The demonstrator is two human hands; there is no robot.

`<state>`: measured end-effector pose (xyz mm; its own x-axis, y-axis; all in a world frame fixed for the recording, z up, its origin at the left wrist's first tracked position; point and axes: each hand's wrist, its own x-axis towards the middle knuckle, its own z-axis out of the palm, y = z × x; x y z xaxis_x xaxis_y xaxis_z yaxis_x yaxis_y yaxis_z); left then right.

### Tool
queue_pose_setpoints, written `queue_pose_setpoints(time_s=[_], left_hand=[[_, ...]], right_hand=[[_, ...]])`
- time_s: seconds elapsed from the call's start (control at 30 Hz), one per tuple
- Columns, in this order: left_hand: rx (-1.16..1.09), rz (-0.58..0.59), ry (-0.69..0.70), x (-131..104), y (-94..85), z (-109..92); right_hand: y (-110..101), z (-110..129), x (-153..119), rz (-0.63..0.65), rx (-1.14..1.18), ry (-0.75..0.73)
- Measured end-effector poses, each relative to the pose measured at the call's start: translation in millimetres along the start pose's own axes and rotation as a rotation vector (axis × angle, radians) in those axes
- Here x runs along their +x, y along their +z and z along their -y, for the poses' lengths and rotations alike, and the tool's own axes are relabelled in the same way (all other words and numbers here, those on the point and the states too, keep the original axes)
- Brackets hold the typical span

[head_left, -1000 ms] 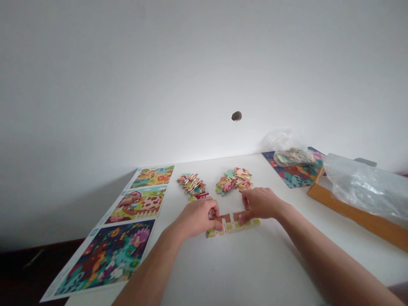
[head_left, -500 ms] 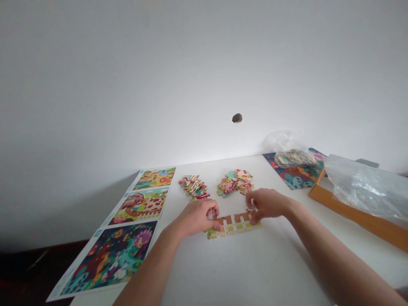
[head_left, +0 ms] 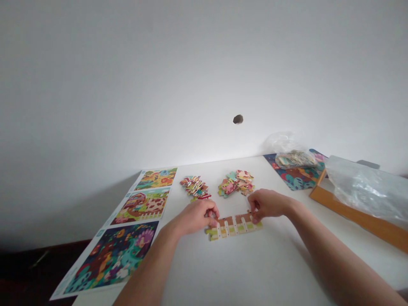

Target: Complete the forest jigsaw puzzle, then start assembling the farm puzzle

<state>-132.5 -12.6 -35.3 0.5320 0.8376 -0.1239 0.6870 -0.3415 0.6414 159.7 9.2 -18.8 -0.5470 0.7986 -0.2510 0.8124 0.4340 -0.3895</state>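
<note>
A strip of joined puzzle pieces (head_left: 235, 227), with a white fence on green and brown, lies flat on the white table. My left hand (head_left: 201, 214) pinches the strip's upper left part between thumb and curled fingers. At the upper right end, my right hand (head_left: 262, 205) has thumb and fingertips closed on the strip. Behind my left hand is a heap of overlapping pieces (head_left: 195, 187). Another heap (head_left: 236, 183), with pink, red and teal pieces, lies behind the strip, near my right hand. Both hands' fingertips are partly hidden.
On the left lies a sheet (head_left: 140, 206) with three printed pictures. A clear bag of pieces (head_left: 295, 159) rests on a dark picture board (head_left: 298, 179) at the back right. An orange-edged box (head_left: 357, 217) holding clear plastic (head_left: 366, 187) stands at the right.
My left thumb has drawn back up the strip, uncovering more of its left end. My right hand has barely moved. The whole view has shifted slightly.
</note>
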Motion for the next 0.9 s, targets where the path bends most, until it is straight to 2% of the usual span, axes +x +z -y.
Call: queue_pose_setpoints(time_s=[0.37,0.9], left_hand=[[0.039,0.030,0.074,-2.6,-1.6,-2.7],[0.032,0.025,0.100,-3.6,-1.4,-0.9]], right_hand=[[8.7,-6.8,6.4,0.087,0.190,-0.014],[6.2,-4.7,3.3,0.129,0.281,-0.037]])
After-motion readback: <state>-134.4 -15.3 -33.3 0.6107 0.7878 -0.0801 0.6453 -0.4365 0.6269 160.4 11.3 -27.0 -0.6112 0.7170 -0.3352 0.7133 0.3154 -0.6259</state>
